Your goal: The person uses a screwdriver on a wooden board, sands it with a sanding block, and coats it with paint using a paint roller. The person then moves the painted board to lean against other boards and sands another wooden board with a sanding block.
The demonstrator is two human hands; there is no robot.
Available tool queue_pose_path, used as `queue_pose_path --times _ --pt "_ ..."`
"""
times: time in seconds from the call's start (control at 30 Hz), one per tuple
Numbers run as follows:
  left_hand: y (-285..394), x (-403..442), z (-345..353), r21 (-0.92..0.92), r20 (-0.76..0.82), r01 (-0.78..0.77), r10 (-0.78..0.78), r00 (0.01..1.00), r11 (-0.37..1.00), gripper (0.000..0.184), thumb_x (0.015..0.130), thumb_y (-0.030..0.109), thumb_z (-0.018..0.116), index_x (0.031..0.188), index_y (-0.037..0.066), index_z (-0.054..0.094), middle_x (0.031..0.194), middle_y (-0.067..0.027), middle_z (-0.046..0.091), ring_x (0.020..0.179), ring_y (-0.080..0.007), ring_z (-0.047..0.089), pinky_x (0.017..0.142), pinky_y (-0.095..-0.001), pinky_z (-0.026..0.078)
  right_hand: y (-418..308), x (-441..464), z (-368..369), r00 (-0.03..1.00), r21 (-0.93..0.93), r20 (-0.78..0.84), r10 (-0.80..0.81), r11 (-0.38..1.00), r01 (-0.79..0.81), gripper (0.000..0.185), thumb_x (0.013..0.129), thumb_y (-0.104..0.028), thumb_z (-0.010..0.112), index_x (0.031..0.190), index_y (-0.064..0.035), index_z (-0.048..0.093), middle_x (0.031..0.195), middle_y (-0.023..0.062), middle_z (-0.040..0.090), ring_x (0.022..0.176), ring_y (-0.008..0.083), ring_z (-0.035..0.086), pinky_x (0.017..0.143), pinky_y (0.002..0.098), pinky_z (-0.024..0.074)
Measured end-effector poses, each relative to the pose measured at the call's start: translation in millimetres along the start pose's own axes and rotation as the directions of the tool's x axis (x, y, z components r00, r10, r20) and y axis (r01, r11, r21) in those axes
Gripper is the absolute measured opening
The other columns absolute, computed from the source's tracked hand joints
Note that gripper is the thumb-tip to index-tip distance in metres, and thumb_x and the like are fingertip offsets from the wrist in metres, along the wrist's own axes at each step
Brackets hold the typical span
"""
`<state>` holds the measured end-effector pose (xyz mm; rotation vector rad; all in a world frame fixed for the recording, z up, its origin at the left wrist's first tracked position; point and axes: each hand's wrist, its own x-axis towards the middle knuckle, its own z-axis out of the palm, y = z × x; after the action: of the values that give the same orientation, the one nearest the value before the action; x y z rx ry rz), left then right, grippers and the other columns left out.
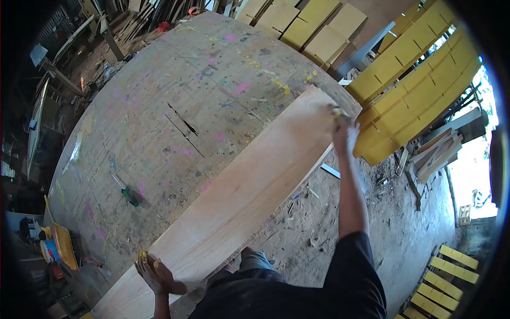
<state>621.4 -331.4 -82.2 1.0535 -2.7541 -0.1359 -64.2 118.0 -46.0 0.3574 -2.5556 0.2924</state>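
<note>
A long pale wooden board (pixel 239 186) lies diagonally along the near edge of the worktable. At its lower left end my left hand (pixel 154 274) rests on the surface with fingers stretched out, the yellow-stained tips by the board's far edge. My right arm reaches out to the far right end, where my right hand (pixel 345 133) is closed at the board. Something small, dark and yellowish shows at those fingers, too blurred to name. A green-handled screwdriver (pixel 127 194) lies on the table left of the board.
The paint-spotted worktable (pixel 159 106) has a dark split in its top. Yellow slotted panels (pixel 414 95) lean beyond the right end. Yellow slats (pixel 446 282) lie at lower right, wood scraps (pixel 438 154) at right. A yellow-edged container (pixel 64 247) stands at lower left.
</note>
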Motion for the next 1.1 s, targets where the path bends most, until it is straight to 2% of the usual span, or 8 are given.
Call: queue_pose_path --times 0.13,0.27,0.47,0.63,0.73,0.8,1.07,1.1 --pt "-2 2 4 -0.01 -0.026 -0.027 0.027 0.999 1.0 0.054 0.103 0.028 0.048 0.146 -0.005 0.049 0.151 -0.025 0.053 0.146 -0.0422 0.045 0.129 -0.0572 0.022 13 8 19 0.981 -0.203 0.1 0.167 0.969 -0.144 0.03 0.087 -0.025 0.073 0.114 -0.0119 0.078 0.114 0.021 0.068 0.105 0.0406 0.061 0.089 0.0533 0.0504" --pt "15 5 -3 -0.034 -0.055 0.007 -0.009 0.998 0.999 0.056 0.102 0.028 0.049 0.145 -0.006 0.051 0.147 -0.0275 0.055 0.142 -0.0455 0.046 0.127 -0.0564 0.024 -63 -59 -27 0.972 0.174 0.067 -0.225 0.962 0.211 0.028 0.085 -0.015 0.073 0.112 -0.0116 0.078 0.115 0.0158 0.069 0.11 0.0387 0.062 0.092 0.0528 0.0506" --pt "-5 -3 2 -0.004 -0.117 -0.141 0.14 0.983 0.99 0.053 0.102 0.024 0.048 0.146 -0.006 0.051 0.147 -0.0271 0.055 0.142 -0.046 0.046 0.126 -0.0564 0.025 -2 11 13 0.969 -0.167 -0.035 0.246 0.954 -0.249 0.03 0.089 -0.02 0.072 0.118 -0.0124 0.077 0.12 0.0171 0.068 0.113 0.0418 0.06 0.096 0.0549 0.0489" --pt "-29 -10 25 0.04 -0.093 -0.135 0.138 0.986 0.99 0.057 0.103 0.03 0.048 0.148 -0.006 0.048 0.152 -0.0275 0.051 0.146 -0.0449 0.042 0.128 -0.0577 0.021 -118 -81 -54 0.925 0.427 0.035 -0.379 0.842 0.329 0.028 0.088 -0.015 0.073 0.116 -0.0094 0.076 0.11 0.0146 0.072 0.111 0.0388 0.059 0.095 0.0548 0.0466" --pt "-22 -8 22 0.03 -0.068 -0.064 0.066 0.996 0.998 0.059 0.102 0.031 0.049 0.148 -0.006 0.048 0.152 -0.0278 0.051 0.146 -0.0463 0.042 0.128 -0.0578 0.022 -30 -66 -14 0.968 0.104 0.073 -0.242 0.967 0.234 0.023 0.089 -0.016 0.073 0.111 -0.0101 0.077 0.107 0.0133 0.071 0.103 0.0373 0.06 0.089 0.0533 0.0461" --pt "-3 -4 3 0.014 0.002 0.005 -0.005 1.0 1.0 0.06 0.101 0.032 0.05 0.148 -0.007 0.048 0.151 -0.028 0.051 0.145 -0.0469 0.042 0.127 -0.0579 0.023 -33 -51 -26 0.978 0.036 -0.163 -0.131 0.99 0.138 0.014 0.089 -0.016 0.072 0.101 -0.0104 0.077 0.1 0.0134 0.071 0.092 0.0359 0.06 0.084 0.0506 0.0447" --pt "-16 -7 18 0.018 -0.111 -0.093 0.095 0.989 0.995 0.056 0.1 0.028 0.052 0.143 -0.008 0.049 0.146 -0.0304 0.053 0.14 -0.05 0.045 0.124 -0.0616 0.025 -216 -253 -133 0.786 0.641 0.285 -0.549 0.718 0.27 0.028 0.093 -0.01 0.067 0.12 -0.0006 0.068 0.118 0.0135 0.071 0.109 0.0303 0.068 0.096 0.0453 0.0533" --pt "-5 -2 10 0.011 -0.084 -0.061 0.062 0.995 0.998 0.056 0.1 0.028 0.053 0.143 -0.008 0.05 0.145 -0.0307 0.054 0.139 -0.0498 0.045 0.124 -0.0609 0.026 -190 -237 -116 0.828 0.415 0.194 -0.525 0.809 0.416 0.025 0.094 -0.009 0.065 0.117 -0.0011 0.067 0.105 0.0133 0.068 0.094 0.0287 0.063 0.083 0.0443 0.0512"
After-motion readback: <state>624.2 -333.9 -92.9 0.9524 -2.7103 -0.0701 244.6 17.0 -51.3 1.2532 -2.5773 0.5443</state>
